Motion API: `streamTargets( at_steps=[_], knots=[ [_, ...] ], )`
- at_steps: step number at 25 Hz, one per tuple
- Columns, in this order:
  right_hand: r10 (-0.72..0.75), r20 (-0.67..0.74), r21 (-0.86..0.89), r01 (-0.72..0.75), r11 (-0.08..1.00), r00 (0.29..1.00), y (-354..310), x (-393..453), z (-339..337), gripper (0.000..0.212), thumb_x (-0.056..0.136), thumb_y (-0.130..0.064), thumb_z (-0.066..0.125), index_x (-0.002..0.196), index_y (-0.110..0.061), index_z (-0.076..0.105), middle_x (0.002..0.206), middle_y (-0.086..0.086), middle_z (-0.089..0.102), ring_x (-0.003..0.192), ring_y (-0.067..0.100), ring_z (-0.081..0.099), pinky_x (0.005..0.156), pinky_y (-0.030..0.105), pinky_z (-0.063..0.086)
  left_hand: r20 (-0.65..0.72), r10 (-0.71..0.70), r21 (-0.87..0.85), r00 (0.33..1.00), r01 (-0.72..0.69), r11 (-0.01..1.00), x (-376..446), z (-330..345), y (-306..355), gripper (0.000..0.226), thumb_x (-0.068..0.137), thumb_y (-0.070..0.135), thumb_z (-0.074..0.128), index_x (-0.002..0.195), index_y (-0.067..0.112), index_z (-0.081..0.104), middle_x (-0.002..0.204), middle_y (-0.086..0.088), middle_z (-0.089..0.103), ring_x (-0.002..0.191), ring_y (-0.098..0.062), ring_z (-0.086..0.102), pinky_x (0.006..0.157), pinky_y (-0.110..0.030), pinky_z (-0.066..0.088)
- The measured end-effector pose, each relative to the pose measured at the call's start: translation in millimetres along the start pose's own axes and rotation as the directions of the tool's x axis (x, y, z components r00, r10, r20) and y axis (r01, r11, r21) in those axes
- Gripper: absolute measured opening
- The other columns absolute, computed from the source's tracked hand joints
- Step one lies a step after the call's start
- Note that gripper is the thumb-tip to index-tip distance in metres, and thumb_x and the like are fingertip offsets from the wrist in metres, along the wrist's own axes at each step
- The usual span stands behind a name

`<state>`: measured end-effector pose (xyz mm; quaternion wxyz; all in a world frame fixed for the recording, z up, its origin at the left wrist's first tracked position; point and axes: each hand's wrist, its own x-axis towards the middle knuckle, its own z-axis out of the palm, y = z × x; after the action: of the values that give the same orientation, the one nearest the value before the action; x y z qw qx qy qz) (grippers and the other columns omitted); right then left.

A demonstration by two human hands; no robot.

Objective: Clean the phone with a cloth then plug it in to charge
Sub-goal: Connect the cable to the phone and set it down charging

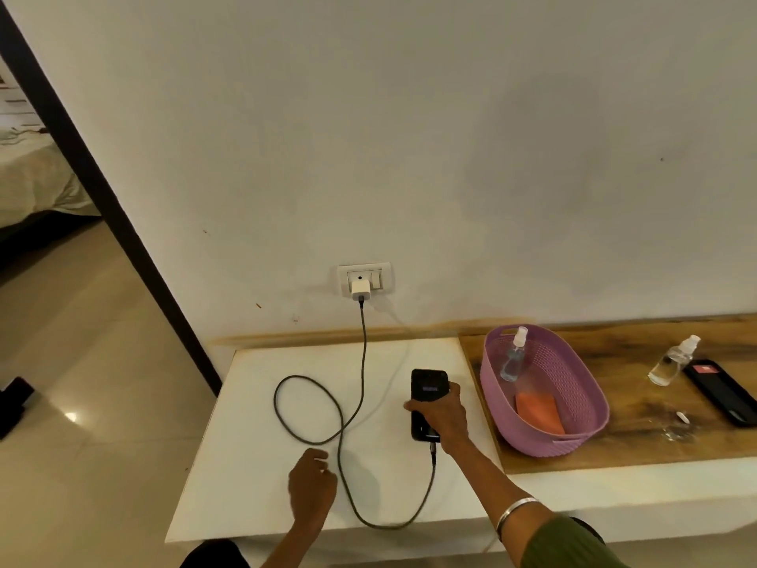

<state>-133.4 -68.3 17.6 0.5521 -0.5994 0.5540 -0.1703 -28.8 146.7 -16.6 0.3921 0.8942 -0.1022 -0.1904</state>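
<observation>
A black phone (428,387) lies on the white slab (254,465), its screen lit. My right hand (440,416) grips its lower half. A grey cable (362,362) is plugged into the phone's near end, loops over the slab and runs up to a white charger (360,289) in the wall socket (364,276). My left hand (313,481) hovers beside the cable with its fingers loosely curled, holding nothing. An orange cloth (538,412) lies in the purple basket (590,428).
A spray bottle (514,356) leans inside the basket on the wooden counter (631,440). A second spray bottle (674,360) and another black phone (723,391) lie at the right. A doorway with a dark frame (102,190) opens at the left.
</observation>
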Motion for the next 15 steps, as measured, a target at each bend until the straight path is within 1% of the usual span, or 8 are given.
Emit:
streamTargets(
  at_steps=[3,6,8,10,15],
  knots=[
    [-0.002,0.007,-0.150,0.003,0.989,1.000,12,1,9,0.085,0.060,-0.026,0.088,0.128,-0.015,0.039,0.108,0.011,0.064,0.091,0.027,0.064,0.081,0.040,0.057,0.037,-0.011,0.192,0.999,0.003,0.981,19,-4,-21,0.037,0.079,-0.006,0.061,0.113,0.007,0.062,0.114,-0.016,0.063,0.109,-0.034,0.056,0.095,-0.041,0.045],
    [0.006,0.034,-0.242,0.003,0.970,0.999,24,5,19,0.087,0.060,-0.027,0.086,0.131,-0.017,0.037,0.111,0.009,0.064,0.094,0.027,0.064,0.084,0.041,0.056,0.041,0.017,0.338,0.999,-0.030,0.941,30,-4,-25,0.046,0.081,0.008,0.073,0.122,0.017,0.055,0.127,-0.008,0.050,0.120,-0.029,0.045,0.095,-0.040,0.044],
    [0.014,0.053,-0.300,0.003,0.954,0.999,28,8,23,0.088,0.060,-0.029,0.086,0.132,-0.018,0.036,0.112,0.007,0.063,0.097,0.026,0.063,0.085,0.040,0.055,0.015,0.019,0.376,1.000,-0.023,0.926,36,-5,-25,0.056,0.075,0.014,0.081,0.123,0.020,0.054,0.128,-0.005,0.049,0.121,-0.027,0.044,0.093,-0.040,0.045],
    [0.003,0.056,-0.357,0.017,0.934,0.998,31,11,26,0.090,0.060,-0.031,0.085,0.133,-0.018,0.034,0.113,0.006,0.062,0.099,0.025,0.063,0.085,0.040,0.055,0.001,0.004,0.410,1.000,-0.004,0.912,41,-5,-24,0.061,0.071,0.015,0.084,0.124,0.019,0.054,0.127,-0.004,0.050,0.120,-0.026,0.046,0.092,-0.041,0.045],
    [-0.039,0.031,-0.452,0.049,0.890,0.999,38,13,31,0.094,0.063,-0.038,0.083,0.138,-0.017,0.030,0.124,0.007,0.057,0.108,0.026,0.060,0.089,0.039,0.053,-0.011,-0.001,0.439,1.000,0.006,0.898,51,-2,-19,0.061,0.065,0.009,0.088,0.117,0.018,0.058,0.118,-0.005,0.055,0.113,-0.027,0.049,0.086,-0.041,0.046]
  ],
)
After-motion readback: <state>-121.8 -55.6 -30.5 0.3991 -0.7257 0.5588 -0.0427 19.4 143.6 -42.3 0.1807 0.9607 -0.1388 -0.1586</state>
